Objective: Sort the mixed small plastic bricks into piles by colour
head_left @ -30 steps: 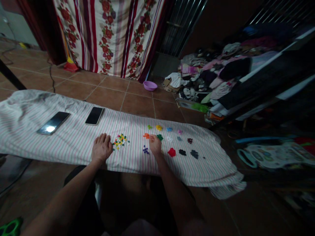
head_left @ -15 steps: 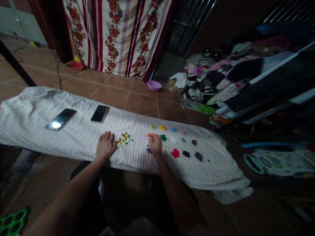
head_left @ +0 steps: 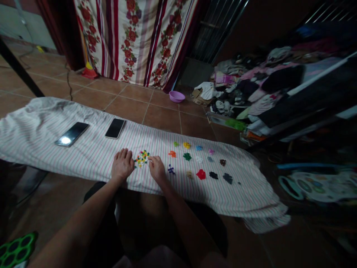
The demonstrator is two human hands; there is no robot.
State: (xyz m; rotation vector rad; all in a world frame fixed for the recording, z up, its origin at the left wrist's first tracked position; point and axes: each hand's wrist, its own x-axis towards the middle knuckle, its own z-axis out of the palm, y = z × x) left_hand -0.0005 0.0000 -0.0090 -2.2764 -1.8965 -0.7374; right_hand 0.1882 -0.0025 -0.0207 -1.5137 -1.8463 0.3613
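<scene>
My left hand (head_left: 122, 163) lies flat on the striped cloth (head_left: 92, 162), fingers stretched out, just left of a mixed pile of small coloured pieces (head_left: 142, 158). At the pile's right edge is my right hand (head_left: 157, 168), its fingers curled and the fingertips pinched by the pieces; whether one is between them I cannot tell. Sorted little heaps lie to the right of this hand, among them orange pieces (head_left: 172, 153), dark blue pieces (head_left: 171, 170), dark green pieces (head_left: 187, 156), red pieces (head_left: 200, 174), black pieces (head_left: 213, 175) and yellow pieces (head_left: 186, 145).
Two phones, a larger phone (head_left: 72, 134) and a smaller phone (head_left: 115, 128), lie on the cloth to the left. Beyond the cloth's far edge, a purple basin (head_left: 177, 96) stands on the tiled floor. Clothes (head_left: 251, 80) are heaped at the back right.
My right hand has moved left from the orange heap to the mixed pile. An orange piece seen at its fingertips earlier now shows no more there. My left hand stays in place.
</scene>
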